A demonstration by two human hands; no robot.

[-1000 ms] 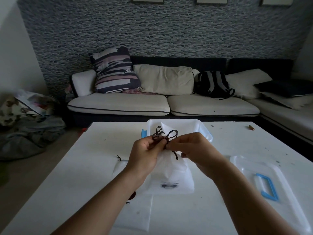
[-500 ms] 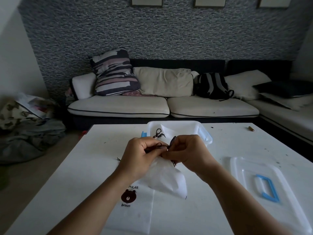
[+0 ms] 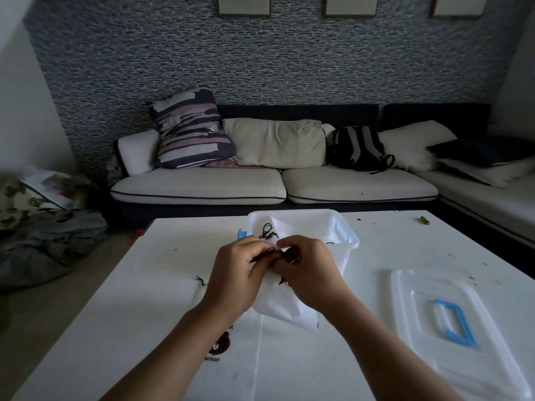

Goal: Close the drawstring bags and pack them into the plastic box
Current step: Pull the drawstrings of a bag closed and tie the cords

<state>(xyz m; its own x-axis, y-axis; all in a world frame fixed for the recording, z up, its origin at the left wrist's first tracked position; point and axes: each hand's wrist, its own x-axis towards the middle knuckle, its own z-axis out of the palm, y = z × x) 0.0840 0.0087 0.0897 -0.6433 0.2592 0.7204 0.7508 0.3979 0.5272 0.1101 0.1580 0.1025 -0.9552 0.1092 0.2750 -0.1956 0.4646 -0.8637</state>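
A white drawstring bag [image 3: 285, 306] hangs between both hands above the white table [image 3: 115, 299]. My left hand [image 3: 236, 277] pinches its dark cord [image 3: 267, 254] at the gathered neck. My right hand [image 3: 308, 272] grips the neck and cord from the other side. Behind them stands the clear plastic box [image 3: 346, 244] with blue latches; a white bag [image 3: 292, 228] with dark cord lies inside. Another flat white bag [image 3: 228, 357] with a brown bear print lies under my left forearm.
The box's clear lid [image 3: 451, 322] with a blue handle lies flat on the table to the right. A small brown item [image 3: 425, 220] sits near the far right edge. A sofa [image 3: 275, 183] with cushions and a backpack stands beyond the table.
The hands have closed in on the bag's neck, hiding the cord loops that showed above them. The bag has turned, its print out of sight, uncovering the bear-print bag on the table.
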